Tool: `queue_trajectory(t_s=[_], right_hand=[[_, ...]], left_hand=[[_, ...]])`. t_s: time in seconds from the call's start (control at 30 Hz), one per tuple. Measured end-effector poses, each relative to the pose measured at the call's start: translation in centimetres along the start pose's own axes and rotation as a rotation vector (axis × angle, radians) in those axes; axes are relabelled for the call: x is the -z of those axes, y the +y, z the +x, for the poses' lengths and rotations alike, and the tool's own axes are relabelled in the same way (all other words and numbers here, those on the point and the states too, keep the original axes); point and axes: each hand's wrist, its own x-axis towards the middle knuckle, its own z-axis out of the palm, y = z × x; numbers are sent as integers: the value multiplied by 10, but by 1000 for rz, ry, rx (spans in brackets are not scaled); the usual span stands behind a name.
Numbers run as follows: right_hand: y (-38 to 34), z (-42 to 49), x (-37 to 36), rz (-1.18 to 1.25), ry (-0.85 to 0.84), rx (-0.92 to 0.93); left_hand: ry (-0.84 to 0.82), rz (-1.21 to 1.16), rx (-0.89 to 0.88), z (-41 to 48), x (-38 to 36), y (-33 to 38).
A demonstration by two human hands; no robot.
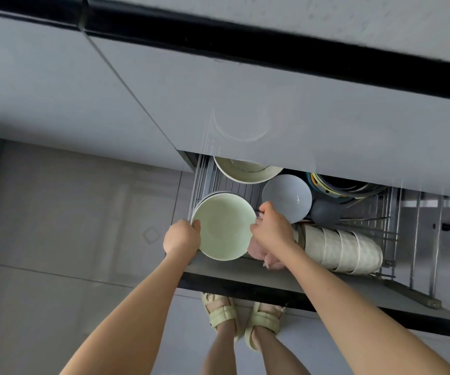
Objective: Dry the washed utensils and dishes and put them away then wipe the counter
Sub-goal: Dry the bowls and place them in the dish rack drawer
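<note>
Sandals (221, 313) on floor | left hand (181, 236) grips left rim of pale green bowl (223, 226) | right hand (272, 228) pinches right rim, pink cloth (260, 253) under palm | bowl over front-left of open drawer (245, 269) | grey bowl (286, 197), white bowl row (343, 250) behind.

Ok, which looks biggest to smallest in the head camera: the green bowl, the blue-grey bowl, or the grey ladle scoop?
1. Pale green bowl, though it sits nearer the camera, so that's partly unsure.
2. Blue-grey bowl.
3. Grey ladle scoop, clearly smallest.
</note>
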Motion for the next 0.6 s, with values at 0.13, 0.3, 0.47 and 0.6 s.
queue_trajectory(t_s=[0.13, 0.3, 0.47, 0.6], right_hand=[[-10, -49, 68, 500, 56, -10], [-22, -129, 159, 1283, 134, -39], [-36, -181, 224, 1767, 183, -69], [-50, -191, 263, 1889, 147, -124]], left_hand=[[36, -127, -47, -37, 39, 15], [-37, -627, -181, -128, 111, 47], [-132, -1016, -299, -214, 184, 79], [-312, -1265, -294, -258, 227, 104]])
